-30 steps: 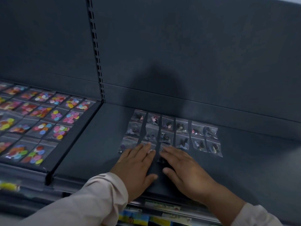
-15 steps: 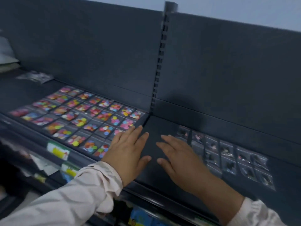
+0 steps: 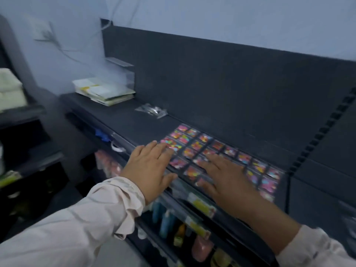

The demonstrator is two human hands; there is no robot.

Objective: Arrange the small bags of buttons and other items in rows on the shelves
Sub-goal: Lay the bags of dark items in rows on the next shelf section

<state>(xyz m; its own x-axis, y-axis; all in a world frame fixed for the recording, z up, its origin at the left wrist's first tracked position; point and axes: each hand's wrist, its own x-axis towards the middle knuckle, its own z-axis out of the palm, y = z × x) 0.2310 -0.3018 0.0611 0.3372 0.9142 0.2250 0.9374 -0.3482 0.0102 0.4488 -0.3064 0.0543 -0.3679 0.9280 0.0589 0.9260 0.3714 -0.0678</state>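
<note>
This is a shop, going by its fittings. A dark display shelf (image 3: 134, 120) with a tall back panel (image 3: 212, 74) has a slotted upright (image 3: 325, 132) at 3 o'clock. Small bags of buttons (image 3: 217, 147) lie in rows at the centre. Yellow price labels (image 3: 202, 206) line the shelf edge at 6 o'clock, with blurred small goods (image 3: 165, 224) below. Stacked packets (image 3: 104, 93) sit at 11 o'clock.

- Small clear plastic bags of bright multicoloured buttons (image 3: 197, 145): lying flat, edge to edge, in a grid of rows on the dark grey metal shelf (image 3: 125, 120) (blur hides finer detail).
- Loose heap of clear plastic bags (image 3: 152, 111): farther left on the same shelf, near its back panel, apart from the grid.
</note>
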